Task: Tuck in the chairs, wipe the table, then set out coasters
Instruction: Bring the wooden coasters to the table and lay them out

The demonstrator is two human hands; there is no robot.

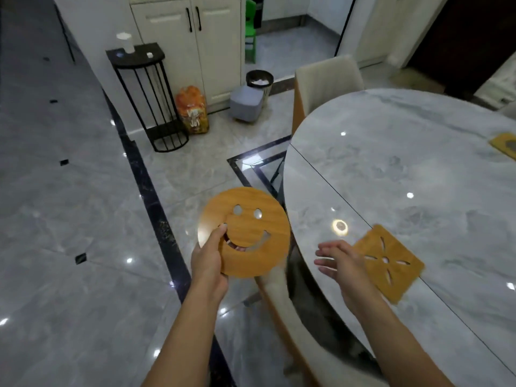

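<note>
My left hand [208, 259] grips a round wooden coaster with a cut-out smiley face [248, 227], holding it over the floor just left of the grey marble table [418, 177]. A square wooden coaster with a flower cut-out [391, 263] lies near the table's front edge. My right hand [340, 261] hovers open beside its left corner, fingers spread; I cannot tell whether it touches the coaster. A third yellowish coaster [505, 143] lies at the table's far right, partly cut off. One beige chair [326, 85] stands at the table's far end; another [282, 303] sits tucked below my arms.
A black barred side stand [145, 93] stands by the wall, with an orange bag [192, 110] beside it. A grey box [247, 103] and a waste bin [259, 79] sit by the white cabinets. A green plastic chair [250, 32] stands in the doorway. Glossy tiled floor stretches to the left.
</note>
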